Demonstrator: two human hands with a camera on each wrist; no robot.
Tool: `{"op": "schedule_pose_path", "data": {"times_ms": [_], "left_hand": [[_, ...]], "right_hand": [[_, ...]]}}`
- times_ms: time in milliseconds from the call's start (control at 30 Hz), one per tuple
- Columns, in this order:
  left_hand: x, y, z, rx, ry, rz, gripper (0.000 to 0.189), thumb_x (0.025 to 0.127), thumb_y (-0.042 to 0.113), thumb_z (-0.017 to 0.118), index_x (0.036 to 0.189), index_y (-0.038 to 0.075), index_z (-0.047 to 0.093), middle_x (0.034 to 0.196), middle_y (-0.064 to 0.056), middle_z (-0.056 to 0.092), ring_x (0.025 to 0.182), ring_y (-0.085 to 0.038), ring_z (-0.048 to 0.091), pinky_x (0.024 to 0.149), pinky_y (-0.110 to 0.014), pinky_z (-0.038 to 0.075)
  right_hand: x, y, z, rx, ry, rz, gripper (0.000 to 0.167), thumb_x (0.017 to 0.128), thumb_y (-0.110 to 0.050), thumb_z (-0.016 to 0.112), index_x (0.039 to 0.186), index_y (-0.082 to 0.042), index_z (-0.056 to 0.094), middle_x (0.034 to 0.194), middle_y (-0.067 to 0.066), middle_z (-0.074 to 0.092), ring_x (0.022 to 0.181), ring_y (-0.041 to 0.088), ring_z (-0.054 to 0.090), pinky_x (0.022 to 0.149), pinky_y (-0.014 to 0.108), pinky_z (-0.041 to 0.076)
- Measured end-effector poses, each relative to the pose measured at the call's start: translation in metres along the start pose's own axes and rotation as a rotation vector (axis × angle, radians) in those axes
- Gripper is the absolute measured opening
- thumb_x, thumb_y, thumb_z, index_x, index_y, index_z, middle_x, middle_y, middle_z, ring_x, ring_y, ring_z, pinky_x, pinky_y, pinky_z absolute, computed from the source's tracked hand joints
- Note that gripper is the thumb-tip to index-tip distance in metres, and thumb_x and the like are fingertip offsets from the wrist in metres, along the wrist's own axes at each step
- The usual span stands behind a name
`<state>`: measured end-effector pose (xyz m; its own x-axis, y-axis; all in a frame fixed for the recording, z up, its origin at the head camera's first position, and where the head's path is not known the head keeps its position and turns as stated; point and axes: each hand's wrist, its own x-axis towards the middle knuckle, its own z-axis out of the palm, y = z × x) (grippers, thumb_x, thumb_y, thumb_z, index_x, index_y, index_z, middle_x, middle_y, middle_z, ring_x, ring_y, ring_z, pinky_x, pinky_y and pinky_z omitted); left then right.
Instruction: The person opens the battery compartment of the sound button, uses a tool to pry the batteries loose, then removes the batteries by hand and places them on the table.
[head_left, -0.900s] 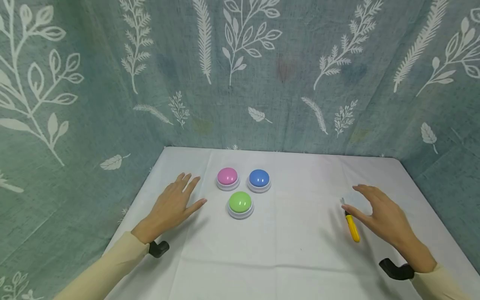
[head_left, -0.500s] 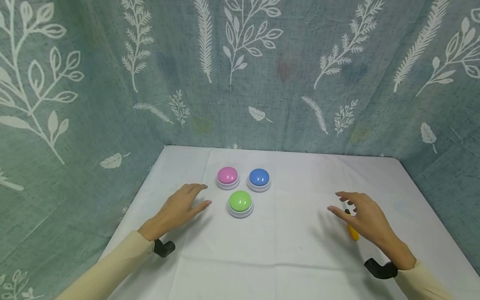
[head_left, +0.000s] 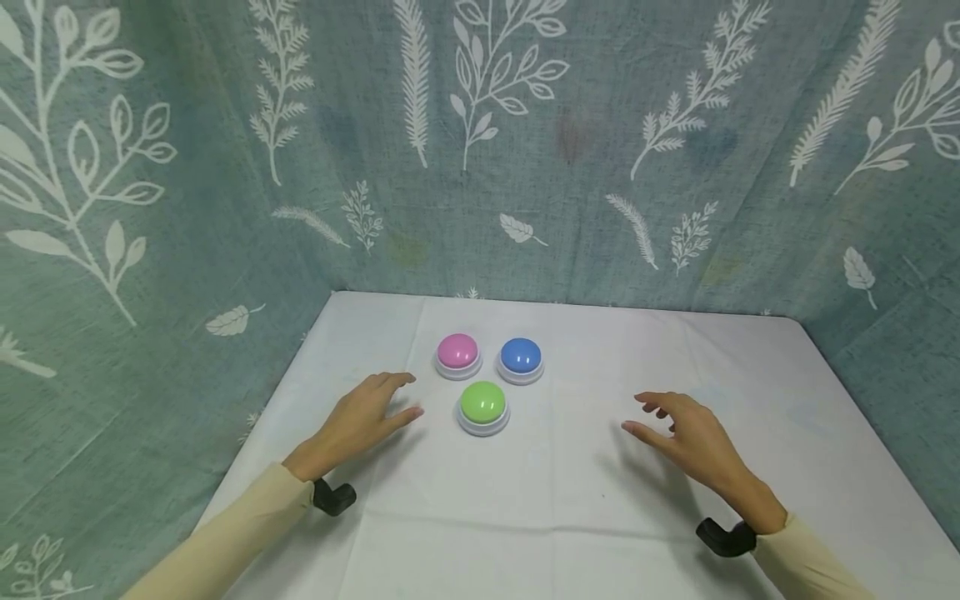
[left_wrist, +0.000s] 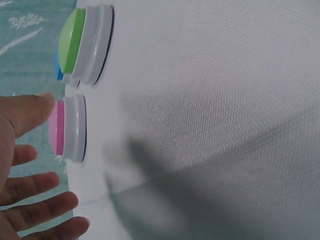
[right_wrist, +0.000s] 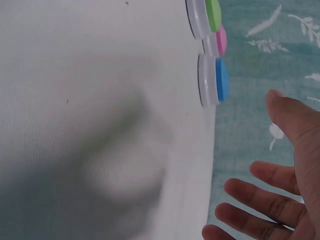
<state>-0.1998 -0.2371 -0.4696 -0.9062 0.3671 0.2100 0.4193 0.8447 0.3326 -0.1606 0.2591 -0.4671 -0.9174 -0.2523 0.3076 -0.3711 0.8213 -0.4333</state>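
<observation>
Three push buttons with domed tops stand on white bases: pink (head_left: 457, 352), blue (head_left: 521, 356) and green (head_left: 483, 403). My left hand (head_left: 362, 423) hovers left of the green and pink ones, fingers relaxed and thumb apart, holding nothing. In the left wrist view its thumb tip (left_wrist: 46, 102) overlaps the edge of the pink button (left_wrist: 59, 127). To the right, my right hand (head_left: 688, 440) hangs above the cloth with loosely bent, spread fingers and nothing in them. The yellow-handled screwdriver from the earlier frames does not show now; its former spot lies behind the right hand.
A white cloth (head_left: 555, 483) with fold creases covers the table. Green patterned fabric (head_left: 570, 208) hangs behind it and along both sides. A black wrist mount (head_left: 334, 497) sits at the left cuff, another black mount (head_left: 726, 537) at the right.
My right hand has moved left, over where the yellow-handled screwdriver showed. My left hand has shifted slightly right and toward me, its fingers bending a little. The buttons have stayed put.
</observation>
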Motion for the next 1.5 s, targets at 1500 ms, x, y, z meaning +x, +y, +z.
{"op": "schedule_pose_path", "data": {"times_ms": [1500], "left_hand": [[0.03, 0.014, 0.04, -0.316, -0.176, 0.087, 0.074, 0.086, 0.039, 0.085, 0.146, 0.01, 0.052, 0.128, -0.007, 0.063, 0.104, -0.019, 0.062, 0.084, -0.034, 0.052]], "right_hand": [[0.058, -0.084, 0.096, 0.057, -0.16, -0.185, 0.06, 0.084, -0.049, 0.083, 0.128, -0.01, 0.072, 0.112, 0.001, 0.071, 0.107, 0.02, 0.058, 0.089, 0.041, 0.052]]}}
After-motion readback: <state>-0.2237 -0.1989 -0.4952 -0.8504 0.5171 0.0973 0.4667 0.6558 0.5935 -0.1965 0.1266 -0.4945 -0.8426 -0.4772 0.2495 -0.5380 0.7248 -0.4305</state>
